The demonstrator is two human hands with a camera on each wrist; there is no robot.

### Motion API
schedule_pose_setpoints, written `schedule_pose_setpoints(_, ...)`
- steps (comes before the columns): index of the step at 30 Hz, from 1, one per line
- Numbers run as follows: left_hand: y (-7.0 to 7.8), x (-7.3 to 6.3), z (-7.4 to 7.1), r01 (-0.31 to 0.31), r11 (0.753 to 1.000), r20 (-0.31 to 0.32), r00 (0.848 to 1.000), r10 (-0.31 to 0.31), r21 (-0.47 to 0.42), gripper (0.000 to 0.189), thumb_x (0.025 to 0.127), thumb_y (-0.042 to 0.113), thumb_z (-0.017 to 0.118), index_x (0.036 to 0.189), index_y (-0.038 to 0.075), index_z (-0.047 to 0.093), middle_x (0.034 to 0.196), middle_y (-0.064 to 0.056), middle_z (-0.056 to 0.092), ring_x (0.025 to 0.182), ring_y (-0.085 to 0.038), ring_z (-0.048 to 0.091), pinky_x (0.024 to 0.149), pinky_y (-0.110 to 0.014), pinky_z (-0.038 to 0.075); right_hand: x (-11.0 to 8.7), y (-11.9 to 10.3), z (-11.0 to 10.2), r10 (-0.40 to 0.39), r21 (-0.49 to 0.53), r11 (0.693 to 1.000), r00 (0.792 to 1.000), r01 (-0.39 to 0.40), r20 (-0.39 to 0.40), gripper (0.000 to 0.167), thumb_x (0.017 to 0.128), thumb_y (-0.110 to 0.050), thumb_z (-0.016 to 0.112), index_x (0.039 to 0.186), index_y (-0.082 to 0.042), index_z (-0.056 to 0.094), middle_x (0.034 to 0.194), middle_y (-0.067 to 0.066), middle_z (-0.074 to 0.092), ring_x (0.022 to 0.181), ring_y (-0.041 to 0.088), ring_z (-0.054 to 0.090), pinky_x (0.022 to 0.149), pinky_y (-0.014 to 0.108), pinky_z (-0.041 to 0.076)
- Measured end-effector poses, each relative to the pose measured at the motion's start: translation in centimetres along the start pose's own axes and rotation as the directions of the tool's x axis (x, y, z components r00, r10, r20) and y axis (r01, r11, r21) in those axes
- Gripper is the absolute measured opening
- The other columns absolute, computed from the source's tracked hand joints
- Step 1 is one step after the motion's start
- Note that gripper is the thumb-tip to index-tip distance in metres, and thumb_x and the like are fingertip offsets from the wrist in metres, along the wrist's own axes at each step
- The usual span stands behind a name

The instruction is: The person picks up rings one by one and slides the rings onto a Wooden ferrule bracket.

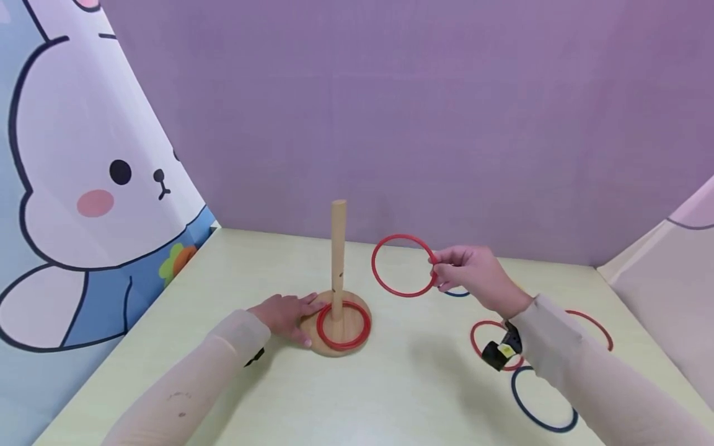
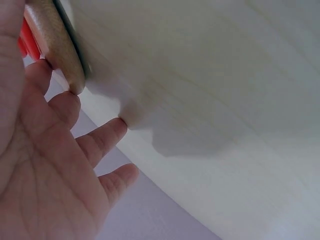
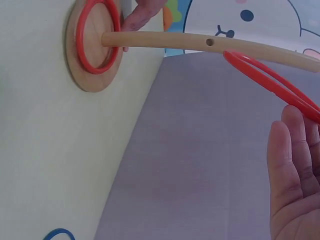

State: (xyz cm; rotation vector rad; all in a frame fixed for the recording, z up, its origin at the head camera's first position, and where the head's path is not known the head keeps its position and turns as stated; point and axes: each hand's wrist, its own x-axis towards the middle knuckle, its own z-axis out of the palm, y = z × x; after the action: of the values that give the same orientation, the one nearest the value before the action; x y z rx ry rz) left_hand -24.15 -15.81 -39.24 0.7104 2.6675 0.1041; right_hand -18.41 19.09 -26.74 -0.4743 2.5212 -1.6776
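Observation:
A red ring [image 1: 405, 294] is pinched at its right edge by my right hand [image 1: 474, 275], raised above the table to the right of a wooden post [image 1: 338, 248]. The post stands upright on a round wooden base [image 1: 352, 350], and red rings [image 1: 344, 344] lie around its foot. My left hand [image 1: 284, 317] rests against the left side of that base, fingers spread. In the left wrist view, the left fingertips [image 2: 67, 102] touch the base's rim [image 2: 62, 45]. The right wrist view has the held ring [image 3: 270, 82] overlapping the upper post.
On the table's right side lie a red ring [image 1: 474, 341], another red ring [image 1: 599, 325] partly behind my forearm, and a dark blue ring [image 1: 524, 409]. A blue ring [image 1: 458, 294] shows below my right hand. A purple wall [image 1: 418, 124] rises behind the table.

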Motion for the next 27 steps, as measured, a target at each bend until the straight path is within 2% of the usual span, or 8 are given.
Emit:
schedule_pose_setpoints(3, 0.1, -0.1, 0.1, 0.006, 1.0, 0.007, 1.0, -0.006, 0.005, 0.087, 0.075, 0.046, 0.078, 0.149, 0.031, 0.035, 0.154, -0.002, 0.032, 0.128, -0.035, 0.045, 0.103, -0.054, 0.036, 0.0, -0.4, 0.1, -0.006, -0.008, 1.0, 1.0, 0.006, -0.014, 0.023, 0.09, -0.005, 0.061, 0.106, 0.012, 0.062, 0.088, 0.017, 0.068, 0.074, 0.02, 0.068, 0.07, 0.031, 0.057)
schedule_pose_setpoints(10, -0.2, -0.2, 0.0, -0.048, 0.999, -0.009, 0.999, 0.048, 0.024, 0.087, 0.076, 0.046, 0.077, 0.149, 0.023, 0.036, 0.153, -0.008, 0.034, 0.127, -0.037, 0.045, 0.102, -0.056, 0.037, 0.6, -1.4, 0.4, -0.002, -0.063, 0.998, 0.997, -0.002, -0.074, 0.021, 0.09, -0.005, 0.06, 0.103, 0.01, 0.063, 0.087, 0.014, 0.068, 0.076, 0.023, 0.067, 0.069, 0.033, 0.057)
schedule_pose_setpoints(17, -0.2, -0.2, -0.1, -0.038, 0.998, 0.0, 0.999, 0.038, 0.049, 0.088, 0.076, 0.048, 0.077, 0.149, 0.023, 0.035, 0.154, -0.007, 0.033, 0.127, -0.036, 0.046, 0.103, -0.057, 0.034, 1.7, -2.4, 1.1, 0.019, -0.147, 0.988, 0.995, -0.034, -0.1, 0.018, 0.087, -0.006, 0.061, 0.1, 0.006, 0.064, 0.085, 0.013, 0.068, 0.073, 0.022, 0.065, 0.067, 0.032, 0.056)
schedule_pose_setpoints(23, -0.1, -0.2, 0.0, -0.035, 0.998, 0.006, 0.999, 0.035, 0.056, 0.088, 0.075, 0.047, 0.078, 0.149, 0.023, 0.036, 0.153, -0.007, 0.033, 0.125, -0.036, 0.047, 0.103, -0.057, 0.035, 2.1, -3.8, 1.8, -0.021, -0.226, 0.974, 0.995, -0.002, -0.099, 0.017, 0.087, -0.007, 0.063, 0.1, 0.005, 0.065, 0.085, 0.013, 0.068, 0.072, 0.021, 0.063, 0.065, 0.029, 0.054)
schedule_pose_setpoints(27, -0.3, 0.0, 0.1, -0.032, 0.997, 0.011, 0.999, 0.031, 0.074, 0.089, 0.076, 0.049, 0.077, 0.15, 0.024, 0.034, 0.154, -0.005, 0.032, 0.127, -0.035, 0.046, 0.104, -0.057, 0.034, 2.6, -4.7, 2.2, -0.062, -0.236, 0.971, 0.994, 0.039, -0.094, 0.015, 0.087, -0.005, 0.061, 0.099, 0.004, 0.066, 0.084, 0.012, 0.068, 0.072, 0.021, 0.064, 0.065, 0.029, 0.054)
